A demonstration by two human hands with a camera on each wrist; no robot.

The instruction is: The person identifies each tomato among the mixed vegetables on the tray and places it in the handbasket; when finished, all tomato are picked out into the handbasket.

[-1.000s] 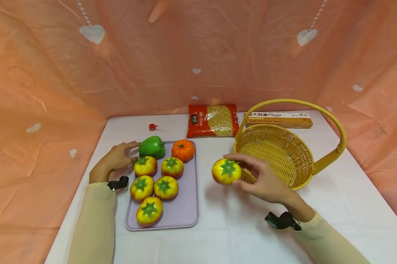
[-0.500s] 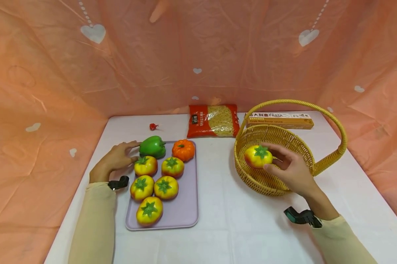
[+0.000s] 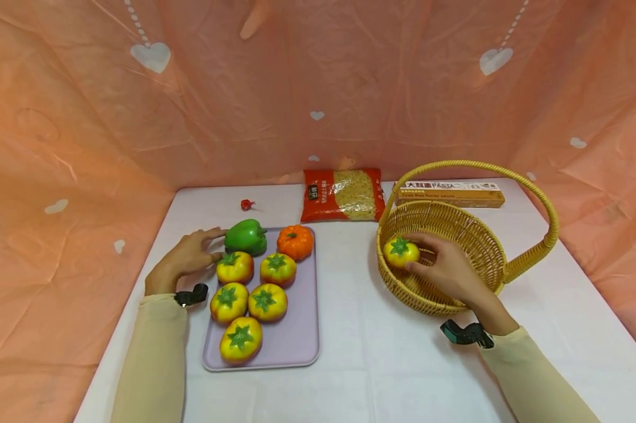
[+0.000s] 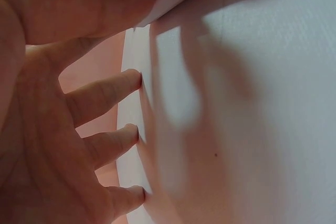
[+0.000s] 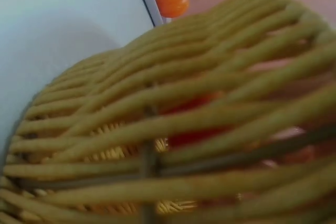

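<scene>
In the head view my right hand (image 3: 444, 267) grips a yellow-red tomato (image 3: 401, 252) with a star-shaped green top. Thumb and fingers hold it from the right, low inside the left part of the yellow wicker basket (image 3: 489, 247). The basket's weave (image 5: 173, 93) fills most of the right wrist view and hides the tomato. My left hand (image 3: 188, 255) lies at the left edge of a lavender tray (image 3: 299, 329), index finger by a green bell pepper (image 3: 245, 237). Its fingers (image 4: 105, 95) are extended in the left wrist view, the thumb at the tray's edge.
Several more tomatoes (image 3: 267, 302) and an orange pumpkin (image 3: 295, 241) sit on the tray. Behind stand a red bag of pasta (image 3: 343, 195) and a pasta box (image 3: 450, 194). A tiny red item (image 3: 246, 204) lies at the back left. The basket's tall handle (image 3: 471, 164) arches over it.
My right hand has carried the tomato rightward from beside the basket, over its rim and down inside, shifting slightly left at the end. The left hand has stayed at the tray.
</scene>
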